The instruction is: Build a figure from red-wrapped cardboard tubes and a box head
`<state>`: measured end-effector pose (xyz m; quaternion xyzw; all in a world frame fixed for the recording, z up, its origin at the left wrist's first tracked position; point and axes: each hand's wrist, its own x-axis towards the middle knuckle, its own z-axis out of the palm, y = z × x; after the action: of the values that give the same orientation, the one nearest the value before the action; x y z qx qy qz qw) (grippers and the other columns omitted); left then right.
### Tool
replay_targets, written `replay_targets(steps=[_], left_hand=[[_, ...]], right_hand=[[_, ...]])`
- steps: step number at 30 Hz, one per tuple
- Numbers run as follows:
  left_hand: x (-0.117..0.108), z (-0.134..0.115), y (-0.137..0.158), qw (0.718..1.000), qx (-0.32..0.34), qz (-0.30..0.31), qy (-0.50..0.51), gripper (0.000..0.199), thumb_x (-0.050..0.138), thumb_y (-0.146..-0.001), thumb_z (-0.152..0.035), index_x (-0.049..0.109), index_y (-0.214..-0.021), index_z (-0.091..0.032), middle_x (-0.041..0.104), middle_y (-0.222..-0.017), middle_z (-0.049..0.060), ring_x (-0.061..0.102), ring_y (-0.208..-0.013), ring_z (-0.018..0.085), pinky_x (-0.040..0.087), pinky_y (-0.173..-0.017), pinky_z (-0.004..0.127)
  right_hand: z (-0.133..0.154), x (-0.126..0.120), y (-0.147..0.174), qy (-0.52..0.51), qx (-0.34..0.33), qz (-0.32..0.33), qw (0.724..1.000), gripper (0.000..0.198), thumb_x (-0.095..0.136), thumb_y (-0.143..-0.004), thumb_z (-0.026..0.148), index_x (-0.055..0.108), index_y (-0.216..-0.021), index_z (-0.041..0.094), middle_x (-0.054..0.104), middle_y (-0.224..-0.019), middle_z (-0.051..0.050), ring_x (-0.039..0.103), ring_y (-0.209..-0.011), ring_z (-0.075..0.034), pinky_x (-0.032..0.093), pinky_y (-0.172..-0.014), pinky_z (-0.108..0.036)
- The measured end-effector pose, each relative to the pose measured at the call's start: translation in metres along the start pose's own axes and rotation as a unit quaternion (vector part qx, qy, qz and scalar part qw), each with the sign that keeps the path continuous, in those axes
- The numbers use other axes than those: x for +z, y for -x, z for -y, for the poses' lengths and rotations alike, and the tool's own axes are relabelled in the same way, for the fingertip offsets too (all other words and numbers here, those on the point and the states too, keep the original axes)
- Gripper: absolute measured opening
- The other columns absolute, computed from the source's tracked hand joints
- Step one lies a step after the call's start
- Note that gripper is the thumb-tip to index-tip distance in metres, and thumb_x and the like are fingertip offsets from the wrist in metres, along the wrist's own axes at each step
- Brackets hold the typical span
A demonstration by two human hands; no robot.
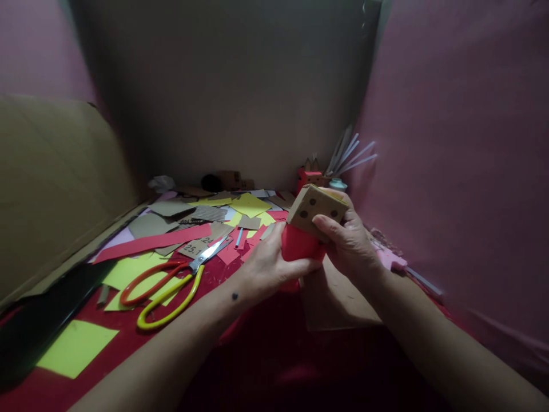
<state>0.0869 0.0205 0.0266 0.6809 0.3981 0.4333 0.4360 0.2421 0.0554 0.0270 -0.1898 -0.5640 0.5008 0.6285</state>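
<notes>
Both hands hold a small craft figure made of a cardboard box piece (317, 207) on top of a red paper-covered body (300, 243). Dark round spots mark the face of the cardboard piece. My left hand (274, 257) is closed around the red body, its thumb along the bottom. On the cardboard piece, my right hand (347, 234) presses its thumb against the front while its fingers go behind. A bit of yellow shows at the piece's far edge. Scissors (197, 266) with one red and one yellow handle lie to the left of my hands.
Paper and cardboard scraps (171, 209) cover the red tabletop (141, 355). A flat cardboard sheet (338, 297) lies under my hands. White sticks (354, 154), a red box-like craft (306, 177) and a pale jar (338, 184) stand at the back. Pink glue gun-like item (392, 257) lies right.
</notes>
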Motion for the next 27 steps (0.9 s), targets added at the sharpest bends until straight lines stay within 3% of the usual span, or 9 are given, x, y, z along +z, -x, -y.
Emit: replay_targets(steps=[11, 20, 27], left_hand=[[-0.0008, -0.0005, 0.0003, 1.0, 0.001, 0.027, 0.009, 0.05, 0.073, -0.074, -0.035, 0.051, -0.116, -0.019, 0.064, -0.109, 0.011, 0.06, -0.104, 0.03, 0.05, -0.085, 0.044], [0.0003, 0.0022, 0.0023, 1.0, 0.008, 0.019, 0.018, 0.044, 0.071, -0.077, -0.037, 0.052, -0.113, -0.02, 0.063, -0.102, 0.008, 0.061, -0.096, 0.027, 0.051, -0.08, 0.041], [-0.0006, -0.0005, 0.0004, 1.0, -0.007, -0.001, -0.021, 0.05, 0.07, -0.075, -0.042, 0.054, -0.117, -0.021, 0.064, -0.105, 0.009, 0.06, -0.102, 0.03, 0.049, -0.086, 0.045]], right_hand=[[-0.0037, -0.0019, 0.0002, 0.007, -0.003, 0.009, 1.0, 0.04, 0.079, -0.071, 0.024, 0.059, -0.103, 0.036, 0.062, -0.099, 0.004, 0.058, -0.091, -0.017, 0.05, -0.085, -0.033], [-0.0031, -0.0022, 0.0003, 0.043, -0.014, 0.022, 0.999, 0.042, 0.078, -0.071, 0.029, 0.056, -0.105, 0.037, 0.062, -0.099, 0.003, 0.058, -0.093, -0.02, 0.05, -0.088, -0.039], [-0.0062, -0.0026, 0.001, 0.033, -0.022, 0.022, 0.999, 0.045, 0.077, -0.073, 0.026, 0.056, -0.11, 0.037, 0.062, -0.098, 0.003, 0.058, -0.093, -0.019, 0.05, -0.086, -0.037]])
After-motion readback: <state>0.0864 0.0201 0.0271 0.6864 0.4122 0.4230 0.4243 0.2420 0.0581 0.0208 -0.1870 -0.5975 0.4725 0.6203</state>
